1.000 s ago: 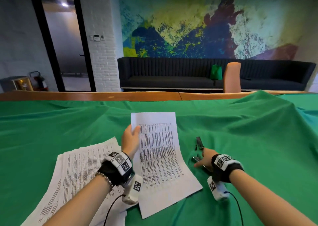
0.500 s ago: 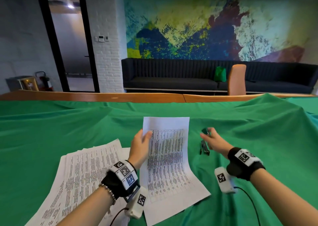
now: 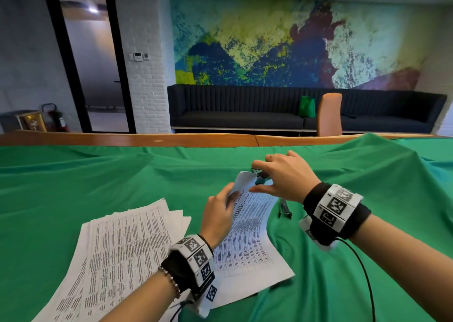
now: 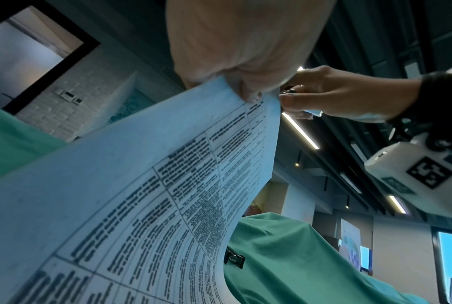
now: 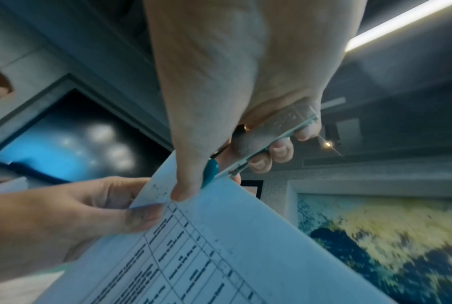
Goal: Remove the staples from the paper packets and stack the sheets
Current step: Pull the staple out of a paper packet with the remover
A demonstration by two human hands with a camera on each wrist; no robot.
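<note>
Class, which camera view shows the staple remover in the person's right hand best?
The right wrist view: the staple remover fills the frame's middle, gripped by the right hand, its tip at the paper packet corner. The head view shows only a teal sliver under the fingers; the left wrist view shows just a glint.

A bright green cloth (image 3: pixel 98 179) is spread over the table, with a brown wooden edge (image 3: pixel 122 139) shown beyond it. The paper packet (image 3: pixel 247 236) is white, printed with a black ruled table of dense text; the same print is carried by the loose sheets (image 3: pixel 117 248). Teal and silver are seen on the staple remover (image 5: pixel 248 144) (its handle teal, its plate metallic). Black wristbands (image 3: pixel 328 214) are worn, banded with white panels of black square markers.
</note>
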